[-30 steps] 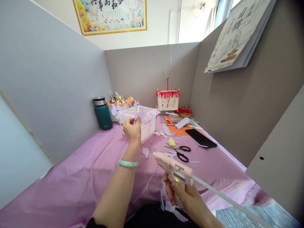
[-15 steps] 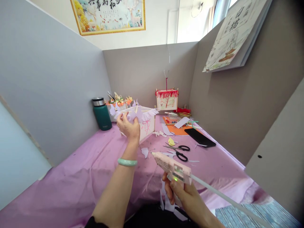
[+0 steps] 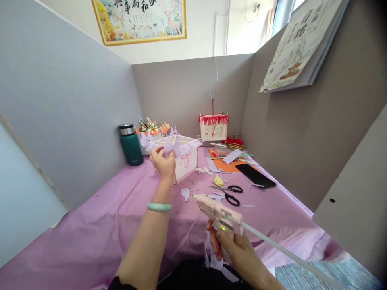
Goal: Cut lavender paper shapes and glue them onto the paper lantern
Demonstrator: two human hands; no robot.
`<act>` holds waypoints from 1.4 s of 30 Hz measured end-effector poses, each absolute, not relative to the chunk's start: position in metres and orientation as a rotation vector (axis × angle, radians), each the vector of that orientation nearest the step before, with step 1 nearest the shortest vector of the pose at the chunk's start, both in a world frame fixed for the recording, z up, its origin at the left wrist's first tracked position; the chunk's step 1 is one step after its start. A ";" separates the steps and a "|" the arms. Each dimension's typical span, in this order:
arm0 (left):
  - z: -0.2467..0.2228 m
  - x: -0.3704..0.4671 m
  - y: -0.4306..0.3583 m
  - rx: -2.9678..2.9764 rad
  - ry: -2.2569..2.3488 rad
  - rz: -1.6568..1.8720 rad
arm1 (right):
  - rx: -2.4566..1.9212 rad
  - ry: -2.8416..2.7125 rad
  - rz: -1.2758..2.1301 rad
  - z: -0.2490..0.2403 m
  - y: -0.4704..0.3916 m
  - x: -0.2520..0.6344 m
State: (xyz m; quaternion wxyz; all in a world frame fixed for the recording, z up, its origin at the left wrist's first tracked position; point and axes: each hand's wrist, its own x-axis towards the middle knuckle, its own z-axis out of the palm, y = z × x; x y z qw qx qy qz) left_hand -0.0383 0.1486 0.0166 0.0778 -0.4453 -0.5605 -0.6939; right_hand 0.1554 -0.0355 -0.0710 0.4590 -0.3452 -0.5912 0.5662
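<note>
A white paper lantern [image 3: 188, 163] with pale purple fringe, wooden sticks and a pink bow drawing stands on the pink cloth. My left hand [image 3: 163, 161], a green bangle on its wrist, pinches a pale purple paper piece [image 3: 171, 148] at the lantern's top edge. In my right hand [image 3: 229, 245] is a pale pink glue gun [image 3: 219, 212], its fingers wrapped round the handle. The gun's tip points toward the lantern, apart from it, and a green light glows on its side. A long glue stick [image 3: 284, 249] runs out of its back.
Black-handled scissors [image 3: 232, 197] lie right of centre, near a yellow scrap [image 3: 218, 180] and a white scrap [image 3: 185, 194]. A black phone [image 3: 255, 175] is at the right. Behind are an orange sheet [image 3: 231, 166], a red-fringed lantern [image 3: 213, 128] and, at the left, a green bottle [image 3: 131, 147].
My left hand has shifted slightly left and down along the lantern's edge, uncovering a bit more of its corner. My right hand and the glue gun are nearly unmoved.
</note>
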 end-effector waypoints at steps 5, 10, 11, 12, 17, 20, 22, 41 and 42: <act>0.013 -0.044 0.147 -1.400 -1.666 -2.089 | -0.838 -1.443 1.386 -0.074 -0.036 0.154; 0.016 -0.046 0.147 -1.395 -1.641 -2.055 | -0.819 -1.468 1.366 -0.076 -0.034 0.155; 0.018 -0.047 0.148 -1.395 -1.652 -2.032 | -0.820 -1.471 1.364 -0.076 -0.034 0.155; 0.020 -0.047 0.148 -1.401 -1.667 -2.003 | -0.821 -1.469 1.361 -0.077 -0.034 0.155; 0.025 -0.052 0.151 -1.433 -1.725 -1.899 | -0.824 -1.469 1.359 -0.078 -0.033 0.156; 0.023 -0.053 0.151 -1.448 -1.702 -1.878 | -0.833 -1.496 1.346 -0.077 -0.033 0.156; 0.021 -0.053 0.152 -1.467 -1.672 -1.874 | -0.840 -1.507 1.347 -0.076 -0.033 0.157; -0.006 -0.056 0.136 -1.428 -1.538 -1.970 | -0.862 -1.456 1.357 -0.075 -0.034 0.156; -0.011 -0.056 0.132 -1.372 -1.578 -1.973 | -0.868 -1.444 1.361 -0.075 -0.034 0.156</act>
